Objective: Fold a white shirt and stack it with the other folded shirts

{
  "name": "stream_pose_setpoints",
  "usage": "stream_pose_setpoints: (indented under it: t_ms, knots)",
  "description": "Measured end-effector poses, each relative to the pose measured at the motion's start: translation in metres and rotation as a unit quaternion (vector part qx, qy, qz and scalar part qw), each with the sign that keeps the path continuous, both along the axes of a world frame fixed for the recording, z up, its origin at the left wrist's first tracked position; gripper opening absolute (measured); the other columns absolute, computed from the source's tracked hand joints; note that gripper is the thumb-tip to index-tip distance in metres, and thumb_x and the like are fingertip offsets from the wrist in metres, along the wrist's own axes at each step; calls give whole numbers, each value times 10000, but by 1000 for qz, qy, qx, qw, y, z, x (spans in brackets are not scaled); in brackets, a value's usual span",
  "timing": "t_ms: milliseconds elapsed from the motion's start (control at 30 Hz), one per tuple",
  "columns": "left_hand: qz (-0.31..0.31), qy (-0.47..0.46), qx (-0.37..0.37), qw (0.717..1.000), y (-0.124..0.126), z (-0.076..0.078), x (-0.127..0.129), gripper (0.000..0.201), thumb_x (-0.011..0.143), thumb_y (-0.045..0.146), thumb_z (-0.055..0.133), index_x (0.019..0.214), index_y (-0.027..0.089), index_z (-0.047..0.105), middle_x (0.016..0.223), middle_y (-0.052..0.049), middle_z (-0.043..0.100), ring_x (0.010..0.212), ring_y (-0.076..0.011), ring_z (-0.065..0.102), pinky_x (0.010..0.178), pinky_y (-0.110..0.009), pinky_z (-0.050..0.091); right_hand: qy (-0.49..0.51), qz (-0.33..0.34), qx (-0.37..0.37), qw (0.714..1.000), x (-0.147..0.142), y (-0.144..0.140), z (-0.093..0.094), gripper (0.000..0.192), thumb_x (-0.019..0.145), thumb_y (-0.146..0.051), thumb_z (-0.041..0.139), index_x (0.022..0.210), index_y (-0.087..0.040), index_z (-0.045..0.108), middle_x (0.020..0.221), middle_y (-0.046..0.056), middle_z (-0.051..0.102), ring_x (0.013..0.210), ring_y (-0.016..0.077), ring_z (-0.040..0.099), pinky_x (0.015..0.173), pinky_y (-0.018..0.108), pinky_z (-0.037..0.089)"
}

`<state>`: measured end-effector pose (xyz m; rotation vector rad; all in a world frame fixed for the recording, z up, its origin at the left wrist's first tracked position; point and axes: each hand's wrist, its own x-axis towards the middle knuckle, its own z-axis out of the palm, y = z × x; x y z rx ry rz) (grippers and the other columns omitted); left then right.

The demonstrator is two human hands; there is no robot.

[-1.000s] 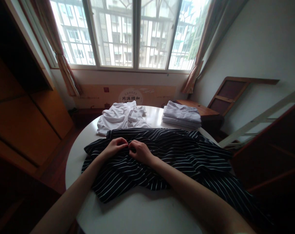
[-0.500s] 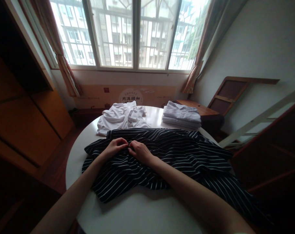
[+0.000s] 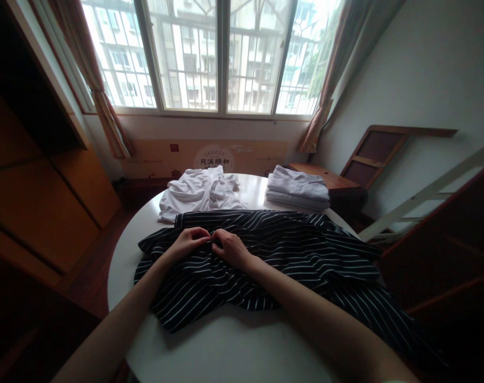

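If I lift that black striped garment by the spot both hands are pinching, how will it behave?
Probably floppy: the striped garment lies in soft wrinkles under the left hand and right hand. It looks thin and light. One end drapes off the white table at right, so it may drag or slide.

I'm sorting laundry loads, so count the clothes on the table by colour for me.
Black with white stripes: 1, the striped garment pinched by the left hand and right hand.
White: 1 loose white garment.
Pale grey-white: 1 folded stack; pieces inside cannot be counted.
Total: 3.
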<state>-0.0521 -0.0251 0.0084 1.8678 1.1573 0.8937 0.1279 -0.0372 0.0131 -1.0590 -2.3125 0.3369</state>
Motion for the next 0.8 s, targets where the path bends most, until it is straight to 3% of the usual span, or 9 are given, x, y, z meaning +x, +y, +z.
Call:
stream_pose_setpoints:
  t_ms: [433,800]
  knots:
    - [-9,18,20,1000,-3,4,0,167,695,230,578,820,143,648,815,-29,667,789,-162,602,764,-283,465,8,-25,-7,1000,0,1,-1,100,780,-157,496,865,-171,546,825,38,608,717,152,554,636,244,377]
    - [-19,-4,14,1000,-2,1,0,170,682,232,602,820,137,632,803,-34,650,765,-152,591,735,-285,474,19,-29,-10,999,0,1,-3,114,771,-145,503,866,-176,556,838,40,621,744,158,566,668,247,395]
